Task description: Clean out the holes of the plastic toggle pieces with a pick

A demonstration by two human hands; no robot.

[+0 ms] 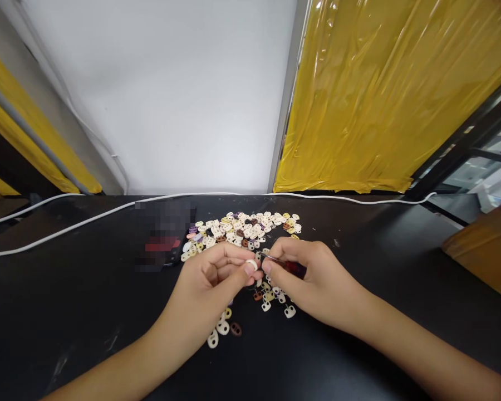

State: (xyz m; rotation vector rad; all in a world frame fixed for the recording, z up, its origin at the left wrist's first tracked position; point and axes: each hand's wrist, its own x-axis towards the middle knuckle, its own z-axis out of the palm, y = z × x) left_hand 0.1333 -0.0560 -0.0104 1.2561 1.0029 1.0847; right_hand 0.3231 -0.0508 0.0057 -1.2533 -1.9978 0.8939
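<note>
Buttons [256, 227] lie in a loose heap at the centre of the frame, on a black table [367, 345] that fills the lower half. White wall [183, 100] takes up the upper left and upper middle, and shiny yellow sheeting [379, 94] covers much of the upper right. At the right edge, a brown box [484, 245] is partly in view. Below centre, two bare hands come in from the bottom corners: the right hand [317, 278] is closed around a tool with a dark red handle [294, 268], and the left hand [204, 281] pinches one white button [252, 264] between thumb and fingers, near the middle of the frame. Left of the heap lies a dark flat object [162, 239], blurred over. Along the table's back edge runs a white cable [158, 197]. Beneath the left hand, a brown button [236, 329] lies beside a few pale ones. The tool's thin metal tip points at the white button; whether they touch, I cannot tell.
</note>
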